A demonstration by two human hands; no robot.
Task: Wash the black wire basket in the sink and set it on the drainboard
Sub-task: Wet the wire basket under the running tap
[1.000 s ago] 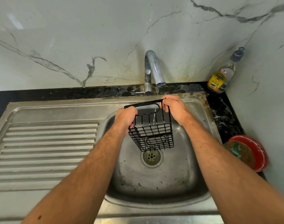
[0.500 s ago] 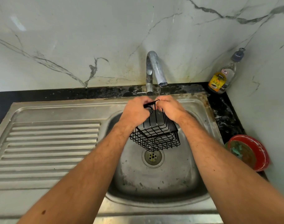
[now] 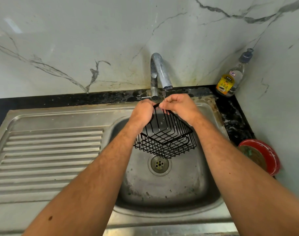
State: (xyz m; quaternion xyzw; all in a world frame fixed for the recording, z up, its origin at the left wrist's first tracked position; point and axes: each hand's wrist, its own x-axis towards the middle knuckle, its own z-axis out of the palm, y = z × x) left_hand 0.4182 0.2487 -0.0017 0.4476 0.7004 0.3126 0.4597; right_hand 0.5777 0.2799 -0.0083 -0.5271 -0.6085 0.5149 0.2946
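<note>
The black wire basket [image 3: 165, 142] hangs tilted over the steel sink [image 3: 162, 193], just above the drain [image 3: 159, 165]. My left hand [image 3: 142, 114] grips its top rim from the left. Close beside it, my right hand [image 3: 179, 106] pinches the same rim. A thin stream of water runs from the chrome tap [image 3: 159, 72] down onto the rim between my hands. The ribbed drainboard [image 3: 48, 159] lies to the left of the bowl.
A dish-soap bottle [image 3: 230, 79] stands in the back right corner on the black counter. A red round container [image 3: 262, 155] with a green scrubber leans by the right wall. The marble wall rises right behind the tap.
My hands have come together at the top rim. The basket has tilted, its bottom swinging toward me and to the right, and it sits a little closer under the tap.
</note>
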